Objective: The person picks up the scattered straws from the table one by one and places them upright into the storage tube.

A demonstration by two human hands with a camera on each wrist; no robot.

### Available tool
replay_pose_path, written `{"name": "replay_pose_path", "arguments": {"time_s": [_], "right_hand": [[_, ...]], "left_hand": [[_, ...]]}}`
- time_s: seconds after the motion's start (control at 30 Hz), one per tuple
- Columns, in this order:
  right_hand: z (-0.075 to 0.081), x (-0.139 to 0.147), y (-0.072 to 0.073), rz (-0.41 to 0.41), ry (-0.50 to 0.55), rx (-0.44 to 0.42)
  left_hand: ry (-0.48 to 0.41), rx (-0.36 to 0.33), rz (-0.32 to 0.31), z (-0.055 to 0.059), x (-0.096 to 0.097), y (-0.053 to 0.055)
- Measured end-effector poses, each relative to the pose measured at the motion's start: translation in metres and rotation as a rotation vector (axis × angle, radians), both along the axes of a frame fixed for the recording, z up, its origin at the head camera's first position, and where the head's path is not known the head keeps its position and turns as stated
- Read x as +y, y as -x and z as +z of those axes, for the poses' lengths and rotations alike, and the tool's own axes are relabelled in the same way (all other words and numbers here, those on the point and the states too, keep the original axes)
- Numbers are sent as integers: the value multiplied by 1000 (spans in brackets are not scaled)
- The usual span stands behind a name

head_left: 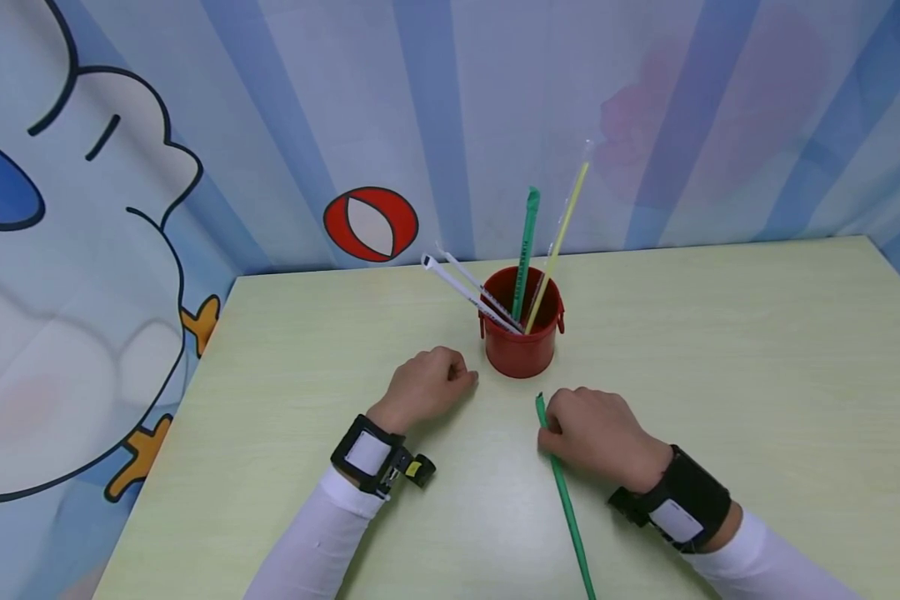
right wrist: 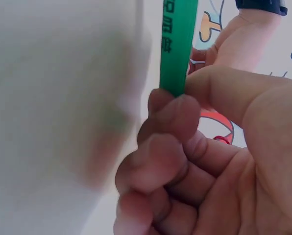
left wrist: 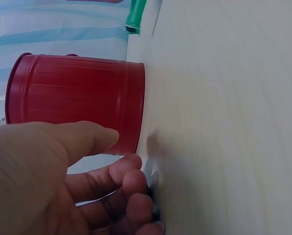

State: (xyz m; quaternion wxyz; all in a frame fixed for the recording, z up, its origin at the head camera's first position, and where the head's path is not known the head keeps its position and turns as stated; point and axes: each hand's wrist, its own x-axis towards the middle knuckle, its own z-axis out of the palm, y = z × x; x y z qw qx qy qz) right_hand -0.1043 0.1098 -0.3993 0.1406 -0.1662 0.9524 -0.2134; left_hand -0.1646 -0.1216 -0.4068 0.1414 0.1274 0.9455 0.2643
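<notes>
My right hand (head_left: 596, 437) pinches a green wrapped straw (head_left: 570, 517) near its far end, between thumb and curled fingers, low over the table. Dark lettering shows on the straw's wrapper (right wrist: 178, 44) in the right wrist view. My left hand (head_left: 427, 383) rests at the table with loosely curled fingers and nothing in them, just left of a small red bucket (head_left: 520, 357). Leaning in the bucket are another green straw (head_left: 526, 250), a yellow straw (head_left: 562, 237) in a clear sleeve and two white wrapped straws (head_left: 461, 287). Their lower ends are hidden inside it.
The pale wooden table (head_left: 757, 358) ends at the back against a striped blue cloth (head_left: 510, 100) with cartoon prints. Small handles hang at the bucket's sides. Both wrists carry black straps with cameras.
</notes>
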Motion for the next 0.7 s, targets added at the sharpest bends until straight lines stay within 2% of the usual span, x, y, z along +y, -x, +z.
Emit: {"name": "replay_pose_path", "arguments": {"time_s": [0.13,0.43,0.7], "right_hand": [[2,1,3,-5,11,33],[6,4,8,-5,56,38],[27,14,19,-19,65,85]], "left_hand": [[1,2,-2,-1,-1,0],[-8,-17,2,-3,0,1],[-3,-17,12,-3,0,2]]}}
